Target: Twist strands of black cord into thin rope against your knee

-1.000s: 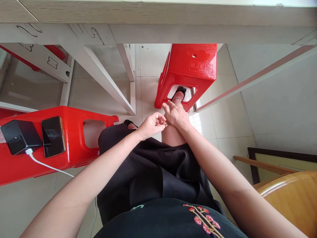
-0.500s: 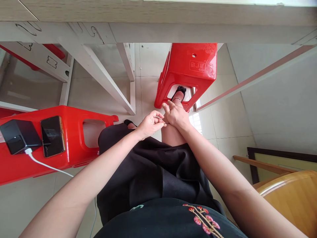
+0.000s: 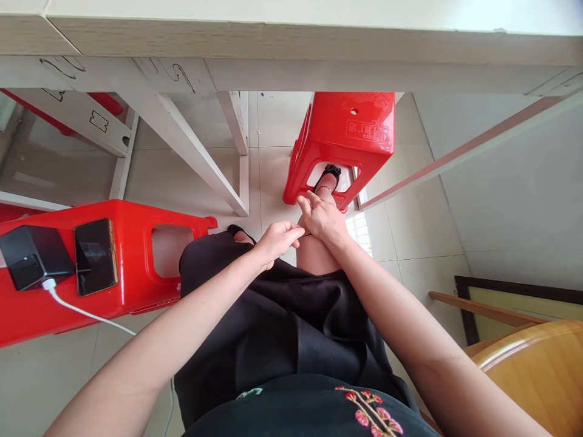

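I am seated, looking down at my lap in a black skirt [image 3: 277, 340]. My left hand [image 3: 277, 240] is closed in a pinch just above my knee, its fingertips against my right hand. What it pinches is too thin to make out, perhaps a dark thread or pin. My right hand [image 3: 321, 218] rests over my knee with fingers partly curled and two fingertips raised. The hands touch each other at the middle of the view.
A red plastic stool [image 3: 350, 136] stands ahead with my foot in a black shoe [image 3: 328, 176] on it. Another red stool [image 3: 118, 261] at the left carries a phone [image 3: 95, 256] and a black box [image 3: 34, 255] with a white cable. A white table [image 3: 291, 42] spans the top; a wooden chair [image 3: 537, 370] is at right.
My hands have stayed together over the knee; the left fingers closed their pinch a little tighter. The view tilted slightly down.
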Available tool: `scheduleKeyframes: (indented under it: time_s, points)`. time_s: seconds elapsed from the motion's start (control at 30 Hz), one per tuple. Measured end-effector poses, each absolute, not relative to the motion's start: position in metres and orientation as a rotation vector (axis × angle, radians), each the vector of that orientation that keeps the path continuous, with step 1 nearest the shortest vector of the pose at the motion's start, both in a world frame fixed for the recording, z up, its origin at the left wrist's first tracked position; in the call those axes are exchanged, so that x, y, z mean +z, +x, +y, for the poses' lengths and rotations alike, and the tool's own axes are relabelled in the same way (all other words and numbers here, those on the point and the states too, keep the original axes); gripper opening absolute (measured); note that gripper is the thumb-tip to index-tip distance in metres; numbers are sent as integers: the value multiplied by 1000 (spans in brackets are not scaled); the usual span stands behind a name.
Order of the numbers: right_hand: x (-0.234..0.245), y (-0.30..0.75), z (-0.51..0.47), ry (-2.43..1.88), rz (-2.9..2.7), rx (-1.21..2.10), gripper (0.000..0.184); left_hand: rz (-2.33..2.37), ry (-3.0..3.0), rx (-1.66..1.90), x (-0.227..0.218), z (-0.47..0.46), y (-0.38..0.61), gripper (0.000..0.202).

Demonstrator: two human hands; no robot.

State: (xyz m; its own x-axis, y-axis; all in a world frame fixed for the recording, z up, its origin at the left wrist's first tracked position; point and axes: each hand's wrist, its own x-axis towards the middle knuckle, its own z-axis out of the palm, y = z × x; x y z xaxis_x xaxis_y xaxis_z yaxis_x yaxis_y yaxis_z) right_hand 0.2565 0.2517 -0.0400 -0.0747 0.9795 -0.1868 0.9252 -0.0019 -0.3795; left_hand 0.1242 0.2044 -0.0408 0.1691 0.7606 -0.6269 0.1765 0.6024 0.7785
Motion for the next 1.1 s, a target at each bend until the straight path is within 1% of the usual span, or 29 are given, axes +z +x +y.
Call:
scheduleKeyframes:
  time_s: [0.07,0.2,0.33,0.5,0.7,0.87,1.03,1.1]
  points:
    - [-40,256,251,-2029,-2113,609,65,1386,834,479,-40,205,127,24]
    - [-38,256,251,-2019,-2124,614,65,1354,668,431,-32,211,129,27]
    - [-36,255,250,-2052,-2103,643,66,1277,524,371,-22,217,127,23]
    - [-36,254,250,-2023,-2105,653,64,1277,536,351,-21,217,126,25]
    - [-39,256,251,-2041,-2057,704,65,1272,604,296,-20,217,127,15]
    - [-40,257,251,-2052,-2034,786,65,1254,575,289,-13,219,128,14]
    - [-39,258,250,-2042,-2026,782,65,1307,433,287,-11,220,133,26]
    - [-39,258,250,-2041,-2018,794,66,1315,369,280,-12,220,135,27]
